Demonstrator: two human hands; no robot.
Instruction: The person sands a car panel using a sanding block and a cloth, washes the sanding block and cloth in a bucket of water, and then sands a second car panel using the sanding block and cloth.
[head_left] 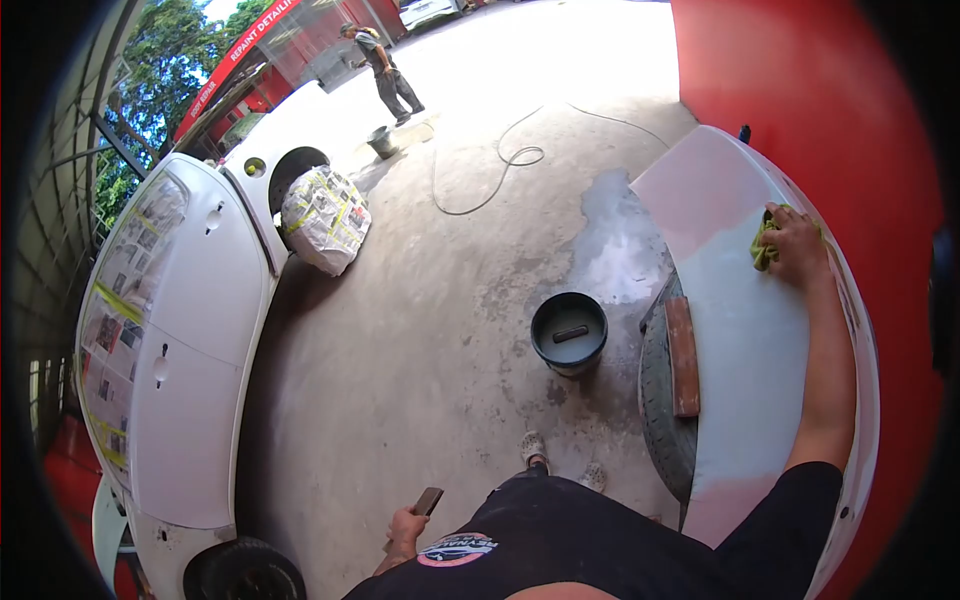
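My right hand [798, 248] is closed round a crumpled yellow-green cloth [765, 243] and rests on the pale car panel [745, 330] at the right. That panel is white with pinkish patches, and a tyre [665, 430] shows beneath its arched edge. Low in the view, my left hand [406, 528] grips a small brown block [429, 500], held away from the car. Between the two cars a black bucket [569, 360] of cloudy water stands on the floor, with a dark oblong block [570, 333] in it.
A white car [200, 350] with paper-masked windows stands at the left, its front wheel covered [326, 220]. A reddish-brown plank [682, 357] leans by the right tyre. A hose [470, 212] curls across the floor. Another person [385, 70] walks near a farther bucket [382, 142].
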